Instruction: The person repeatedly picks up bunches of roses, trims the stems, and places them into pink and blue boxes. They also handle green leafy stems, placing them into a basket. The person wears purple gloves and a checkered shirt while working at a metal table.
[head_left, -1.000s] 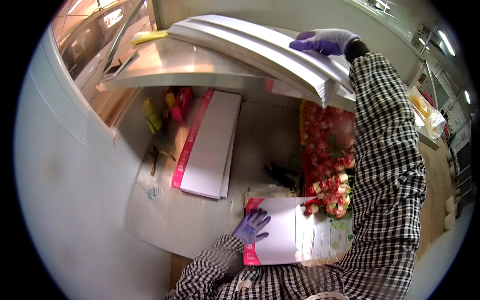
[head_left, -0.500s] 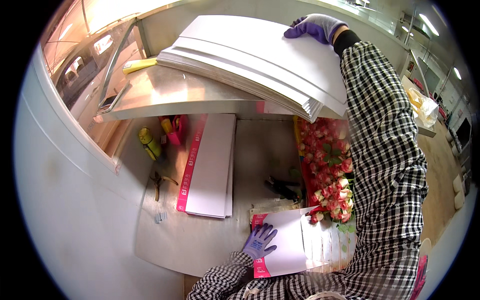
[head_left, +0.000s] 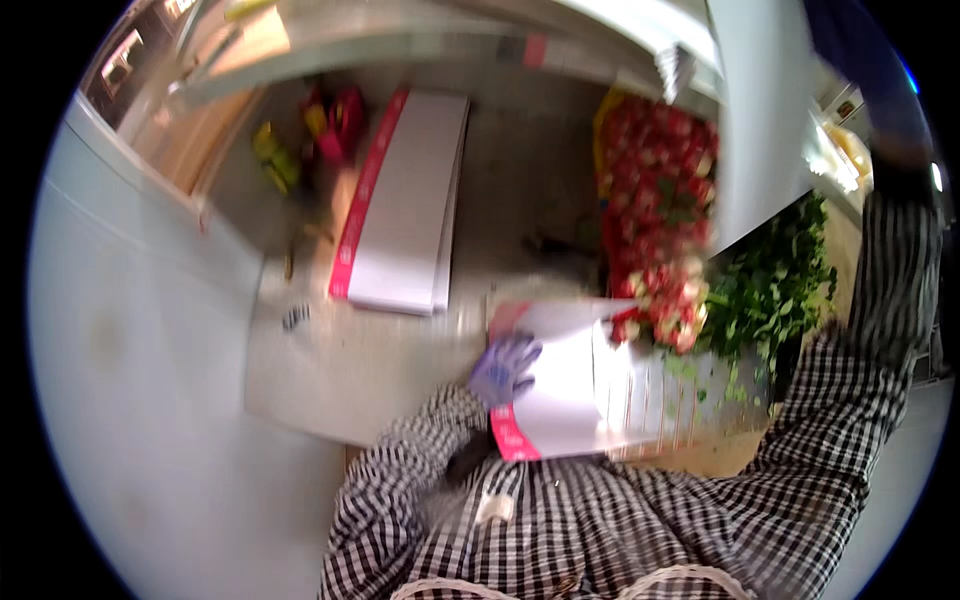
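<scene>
My left hand (head_left: 505, 370), in a purple and white glove, lies with fingers spread on a white sheet with a pink printed border (head_left: 560, 380). My right hand (head_left: 860, 50) is raised at the upper right, dark and smeared by motion. It grips the edge of a large plain white sheet (head_left: 765, 120), which hangs tilted beside it; the fingertips are hard to make out. Red and cream roses (head_left: 660, 190) lie in a bunch beyond the bordered sheet, their green leaves (head_left: 770, 280) showing to the right, partly behind the hanging sheet.
A stack of white pink-edged sheets (head_left: 405, 210) lies left of centre on the metal table (head_left: 330, 370). Behind it are a yellow-green bottle (head_left: 273, 157) and a pink holder (head_left: 342, 125). A metal shelf (head_left: 400, 52) crosses above. Dark pliers-like tools (head_left: 560, 247) lie near the roses.
My right hand has moved right, bringing a large white sheet away from the stack on the shelf. The view has tilted down. My left hand stays on the bordered sheet.
</scene>
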